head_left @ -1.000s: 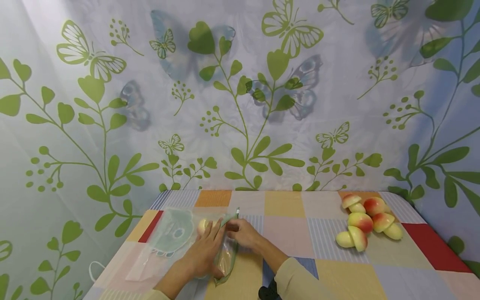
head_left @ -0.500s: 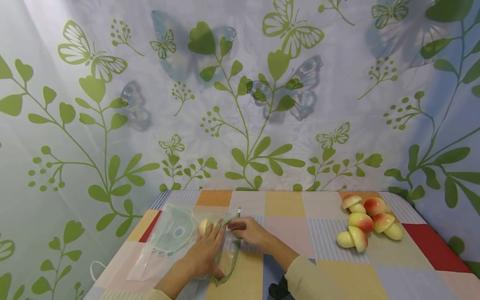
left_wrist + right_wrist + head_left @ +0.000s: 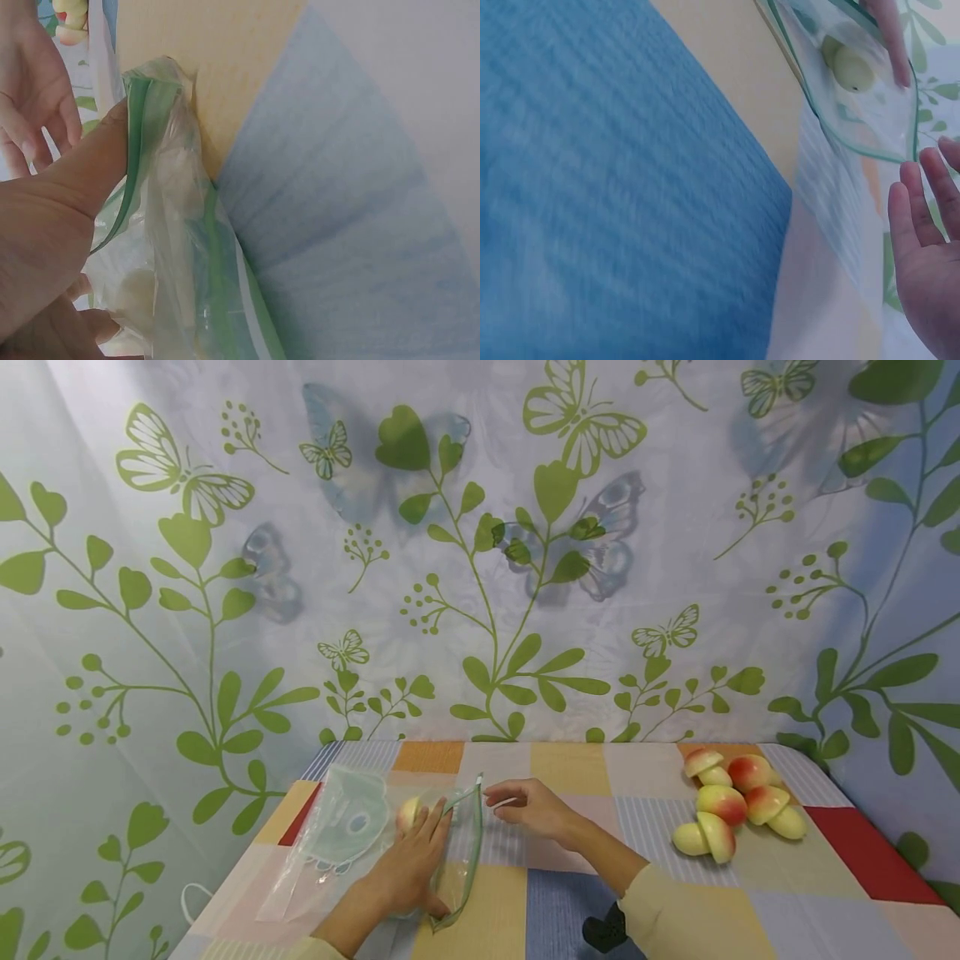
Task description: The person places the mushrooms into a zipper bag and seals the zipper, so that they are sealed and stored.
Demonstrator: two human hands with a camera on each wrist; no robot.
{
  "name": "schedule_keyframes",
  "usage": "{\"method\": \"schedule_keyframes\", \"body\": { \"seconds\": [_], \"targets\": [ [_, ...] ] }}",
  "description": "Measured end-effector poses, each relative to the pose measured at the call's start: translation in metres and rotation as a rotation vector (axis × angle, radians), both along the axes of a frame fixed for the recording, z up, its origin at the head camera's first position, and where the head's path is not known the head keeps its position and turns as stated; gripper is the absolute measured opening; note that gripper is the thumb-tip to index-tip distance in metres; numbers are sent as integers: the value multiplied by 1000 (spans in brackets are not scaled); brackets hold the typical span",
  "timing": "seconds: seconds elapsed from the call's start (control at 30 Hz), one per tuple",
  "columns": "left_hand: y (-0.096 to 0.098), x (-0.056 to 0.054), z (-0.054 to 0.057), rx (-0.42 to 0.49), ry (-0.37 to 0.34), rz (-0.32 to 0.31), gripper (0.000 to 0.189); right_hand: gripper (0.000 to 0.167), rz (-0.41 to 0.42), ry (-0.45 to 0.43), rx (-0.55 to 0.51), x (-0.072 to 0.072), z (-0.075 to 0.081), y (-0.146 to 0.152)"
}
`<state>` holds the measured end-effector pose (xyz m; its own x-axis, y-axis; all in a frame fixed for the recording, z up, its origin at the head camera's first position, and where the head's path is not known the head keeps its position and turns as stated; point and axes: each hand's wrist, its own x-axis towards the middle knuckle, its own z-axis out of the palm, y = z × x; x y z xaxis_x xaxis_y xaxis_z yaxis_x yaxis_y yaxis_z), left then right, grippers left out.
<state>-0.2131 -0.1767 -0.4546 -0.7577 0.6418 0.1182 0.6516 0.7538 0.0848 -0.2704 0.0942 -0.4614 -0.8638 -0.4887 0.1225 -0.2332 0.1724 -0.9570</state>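
A clear zip bag with a green rim and a pale green printed figure (image 3: 347, 823) lies at the left of the table. Its mouth, facing right, stands spread into a loop. Through the film shows a cream-yellow toy mushroom (image 3: 849, 66); in the head view my fingers partly cover it. My left hand (image 3: 408, 864) rests on the bag with straight fingers, its thumb (image 3: 90, 169) stretched against the green rim near one corner. Just right of the bag's far corner, my right hand (image 3: 536, 810) hovers with relaxed fingers, holding nothing.
Several yellow-and-red toy mushrooms (image 3: 720, 806) lie clustered at the table's right. A patchwork cloth (image 3: 570, 835) covers the table. Behind its far edge hangs a leaf-and-butterfly curtain (image 3: 480, 568). A white cord (image 3: 191, 893) loops beside the left edge.
My right hand has let go of the bag's rim and drawn away to the right. The mouth has widened into a rounder loop. My left hand has stayed nearly still on the bag.
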Motion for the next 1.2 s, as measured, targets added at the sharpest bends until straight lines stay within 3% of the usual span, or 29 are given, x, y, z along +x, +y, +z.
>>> {"method": "schedule_keyframes", "body": {
  "seconds": [0.27, 0.77, 1.2],
  "targets": [
    [-2, -1, -2, -11, 30, -11, 138, 36, -31, -7, 27, 3, 12, 25],
    [-3, -1, -2, 11, 3, -6, 139, 41, -47, 24, 93, 9, 25, 70],
    [-3, 1, -1, 2, 29, -6, 137, 47, -92, 83, 156, 17, 41, 118]
  ]
}}
